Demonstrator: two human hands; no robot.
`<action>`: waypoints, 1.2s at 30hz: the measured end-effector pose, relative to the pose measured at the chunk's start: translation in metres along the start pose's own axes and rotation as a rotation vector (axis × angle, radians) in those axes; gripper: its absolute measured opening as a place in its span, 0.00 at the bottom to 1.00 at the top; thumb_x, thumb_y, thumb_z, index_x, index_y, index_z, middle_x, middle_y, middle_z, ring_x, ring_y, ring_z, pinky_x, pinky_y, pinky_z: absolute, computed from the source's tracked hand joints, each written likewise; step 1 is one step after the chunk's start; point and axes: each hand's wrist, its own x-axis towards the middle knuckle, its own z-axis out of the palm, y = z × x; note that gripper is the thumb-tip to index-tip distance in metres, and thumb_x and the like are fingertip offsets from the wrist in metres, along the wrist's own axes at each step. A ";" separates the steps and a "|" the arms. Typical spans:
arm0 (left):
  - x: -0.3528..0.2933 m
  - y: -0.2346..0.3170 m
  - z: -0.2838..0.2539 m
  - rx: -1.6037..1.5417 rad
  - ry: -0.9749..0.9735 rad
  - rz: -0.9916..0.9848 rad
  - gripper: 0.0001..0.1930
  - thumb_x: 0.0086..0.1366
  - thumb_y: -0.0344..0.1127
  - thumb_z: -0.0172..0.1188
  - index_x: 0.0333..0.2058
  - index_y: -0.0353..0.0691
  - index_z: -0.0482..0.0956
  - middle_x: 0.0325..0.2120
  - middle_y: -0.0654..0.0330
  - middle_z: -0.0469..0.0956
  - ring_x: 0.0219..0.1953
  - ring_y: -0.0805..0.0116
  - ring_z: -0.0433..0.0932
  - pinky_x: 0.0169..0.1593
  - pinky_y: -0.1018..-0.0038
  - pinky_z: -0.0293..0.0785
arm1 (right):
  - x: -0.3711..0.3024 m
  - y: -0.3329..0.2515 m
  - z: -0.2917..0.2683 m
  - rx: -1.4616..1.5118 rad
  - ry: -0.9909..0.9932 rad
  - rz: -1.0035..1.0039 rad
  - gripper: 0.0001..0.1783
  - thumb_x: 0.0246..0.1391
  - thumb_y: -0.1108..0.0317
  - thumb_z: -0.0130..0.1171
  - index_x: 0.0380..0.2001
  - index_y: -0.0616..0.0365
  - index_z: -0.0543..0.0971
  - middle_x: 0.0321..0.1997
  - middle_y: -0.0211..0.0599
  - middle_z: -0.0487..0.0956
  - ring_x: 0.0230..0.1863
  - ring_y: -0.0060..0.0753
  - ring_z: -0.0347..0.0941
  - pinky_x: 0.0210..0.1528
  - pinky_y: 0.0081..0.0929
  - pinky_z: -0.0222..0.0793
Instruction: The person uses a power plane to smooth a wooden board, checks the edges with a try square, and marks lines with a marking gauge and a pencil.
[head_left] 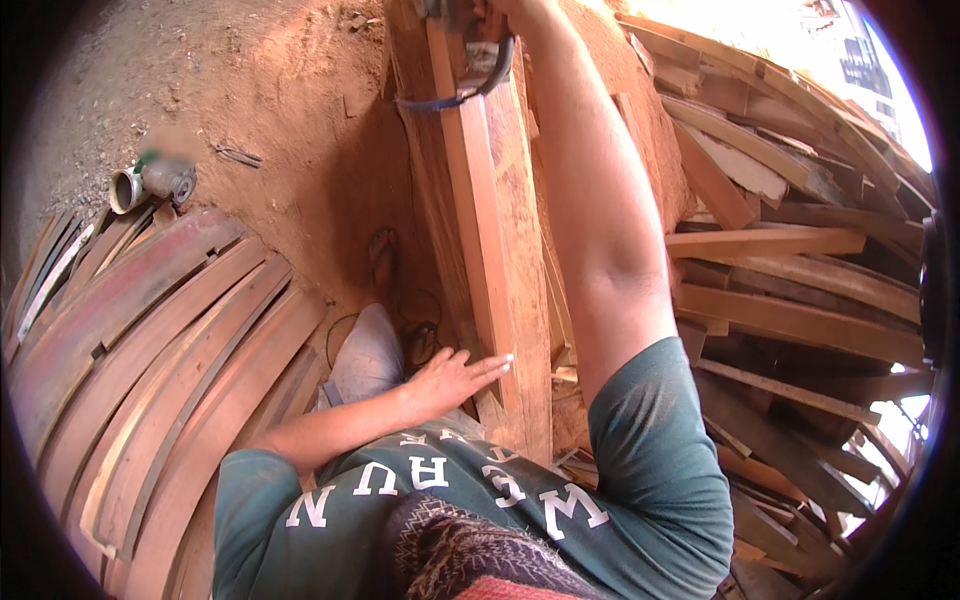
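Observation:
My left hand (450, 384) lies with its fingers stretched out over the near end of a long, squared strip of reddish wood (474, 220). Its fingertips rest on or just above the wood. That strip runs away from me on top of a thicker, paler beam (522, 270). My right arm reaches far forward along it. At the far end my right hand (508, 12), partly cut off by the top edge, is closed on a power tool (478, 58) that sits on the strip. A dark blue cord (497, 72) loops from the tool across the wood.
Curved planks (190, 370) are stacked at my left. Loose boards and offcuts (790, 310) pile up at my right. On the dirt ground (300, 110) at the far left lie a round metal tool or machine part (170, 178) and a thin metal tool (238, 156).

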 end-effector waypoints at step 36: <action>-0.142 -0.087 0.070 -0.356 0.133 -0.903 0.29 0.67 0.35 0.64 0.65 0.30 0.75 0.59 0.37 0.79 0.65 0.38 0.75 0.70 0.51 0.70 | -0.067 0.013 0.000 -0.192 0.087 -0.004 0.12 0.64 0.59 0.61 0.43 0.47 0.89 0.31 0.42 0.86 0.31 0.38 0.84 0.34 0.37 0.78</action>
